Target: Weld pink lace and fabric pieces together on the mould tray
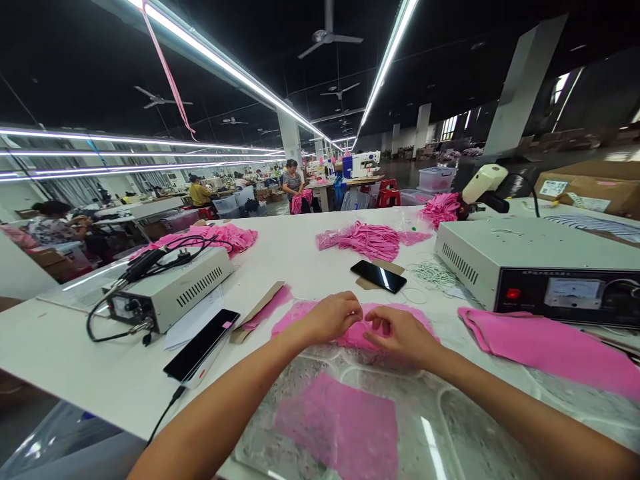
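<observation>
Both my hands rest on a small pile of pink fabric pieces [295, 317] on the white table [85, 360]. My left hand [333, 315] is curled, its fingers closed on the pink fabric. My right hand [400, 333] pinches the same fabric just beside it, fingertips almost touching the left ones. A clear plastic tray [450, 427] lies under my forearms with a pink piece [340, 423] showing through it.
A grey box machine [170, 290] with black cables stands at left, a phone [203, 345] on a charging cable near it. A larger machine [540, 267] sits at right, pink cloth [545, 347] before it. Another phone [379, 275] and pink piles [370, 239] lie farther back. People work at distant tables.
</observation>
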A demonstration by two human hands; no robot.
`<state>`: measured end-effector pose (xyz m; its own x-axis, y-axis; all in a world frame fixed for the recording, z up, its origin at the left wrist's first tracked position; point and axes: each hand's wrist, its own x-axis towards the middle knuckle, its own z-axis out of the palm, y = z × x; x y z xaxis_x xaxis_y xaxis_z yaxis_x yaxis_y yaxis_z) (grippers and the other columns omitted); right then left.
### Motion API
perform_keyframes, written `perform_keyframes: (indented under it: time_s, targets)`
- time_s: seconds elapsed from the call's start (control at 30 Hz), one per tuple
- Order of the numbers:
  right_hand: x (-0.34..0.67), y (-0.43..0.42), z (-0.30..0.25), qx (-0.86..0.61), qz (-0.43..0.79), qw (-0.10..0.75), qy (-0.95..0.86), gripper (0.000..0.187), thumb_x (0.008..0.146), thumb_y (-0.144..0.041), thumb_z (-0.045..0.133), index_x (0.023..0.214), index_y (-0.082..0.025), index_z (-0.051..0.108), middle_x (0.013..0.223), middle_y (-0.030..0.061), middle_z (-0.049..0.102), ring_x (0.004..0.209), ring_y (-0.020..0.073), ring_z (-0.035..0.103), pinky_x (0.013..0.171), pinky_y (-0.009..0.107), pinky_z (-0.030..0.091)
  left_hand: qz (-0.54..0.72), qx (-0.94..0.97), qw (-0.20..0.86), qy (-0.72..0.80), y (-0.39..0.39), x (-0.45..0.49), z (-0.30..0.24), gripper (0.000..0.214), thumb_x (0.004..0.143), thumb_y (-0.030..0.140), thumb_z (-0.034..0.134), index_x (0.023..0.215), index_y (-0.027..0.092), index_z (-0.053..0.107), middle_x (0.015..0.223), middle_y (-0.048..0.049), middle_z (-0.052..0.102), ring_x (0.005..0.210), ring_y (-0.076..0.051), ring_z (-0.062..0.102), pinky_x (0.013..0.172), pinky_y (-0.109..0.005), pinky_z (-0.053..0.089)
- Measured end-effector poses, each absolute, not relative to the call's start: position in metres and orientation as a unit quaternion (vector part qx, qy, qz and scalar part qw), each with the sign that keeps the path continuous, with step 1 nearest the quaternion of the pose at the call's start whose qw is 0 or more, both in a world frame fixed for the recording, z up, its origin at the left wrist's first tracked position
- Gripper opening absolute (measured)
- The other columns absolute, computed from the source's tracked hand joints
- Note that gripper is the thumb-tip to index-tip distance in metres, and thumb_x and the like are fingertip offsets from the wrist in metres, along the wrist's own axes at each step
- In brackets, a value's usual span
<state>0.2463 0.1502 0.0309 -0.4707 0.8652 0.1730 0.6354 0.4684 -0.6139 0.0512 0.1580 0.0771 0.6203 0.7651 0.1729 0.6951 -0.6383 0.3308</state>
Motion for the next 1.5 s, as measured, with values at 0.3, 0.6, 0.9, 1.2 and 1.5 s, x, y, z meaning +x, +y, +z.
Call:
perform_keyframes:
  time_s: [0.3,0.6,0.9,1.2,1.5]
  targets:
    - [0.279,0.150,0.048,-0.515,0.278,0.398,-0.707,0.025,0.096,-0.035,0.057,0.110,-0.015,0.060,0.103,0.0053,0.063,0.083,0.0166,0.063,0.072,0.034,0.056,0.345,0.779,0.047,0.522,0.124,0.123,0.043,0.022,0.083,0.034,0.066,0.090,0.019,0.051,0.093,-0.0054,0.056,0.091,-0.022,0.054,0.083,-0.039,0.045]
    - [0.352,0.106,0.064,-0.614,0.211,0.461,-0.605,0.013,0.095,-0.028,0.052,0.095,-0.016,0.056,0.075,0.0002,0.065,0.066,0.0148,0.065,0.061,0.028,0.054,0.313,0.807,0.018,0.501,0.136,0.208,0.025,0.007,0.081,0.018,0.059,0.085,0.019,0.054,0.089,-0.0077,0.061,0.090,-0.027,0.055,0.081,-0.044,0.040]
    - [0.429,0.029,0.031,-0.731,0.084,0.278,-0.618,0.031,0.075,-0.017,0.052,0.105,-0.022,0.055,0.054,-0.0024,0.059,0.051,0.0237,0.058,0.049,0.030,0.028,0.231,0.941,-0.052,0.241,0.077,0.185,0.017,0.011,0.078,0.010,0.054,0.082,0.020,0.058,0.077,-0.0049,0.060,0.078,-0.021,0.053,0.089,-0.044,0.040]
    - [0.449,0.012,0.019,-0.706,0.048,0.138,-0.693,0.011,0.081,-0.012,0.054,0.079,-0.022,0.059,0.064,0.0020,0.064,0.060,0.0230,0.061,0.052,0.029,0.024,0.158,0.970,0.098,0.157,0.065,0.182,0.031,0.006,0.076,0.018,0.060,0.078,0.021,0.065,0.069,-0.0007,0.060,0.067,-0.014,0.055,0.077,-0.032,0.043]
    - [0.440,0.079,0.022,-0.701,0.009,0.184,-0.688,0.007,0.092,-0.019,0.057,0.095,-0.015,0.062,0.097,0.0045,0.063,0.086,0.0182,0.061,0.073,0.033,0.050,0.137,0.944,0.090,0.287,0.174,0.245,0.043,0.022,0.093,0.030,0.061,0.109,0.015,0.062,0.115,-0.0079,0.061,0.103,-0.022,0.060,0.089,-0.042,0.051]
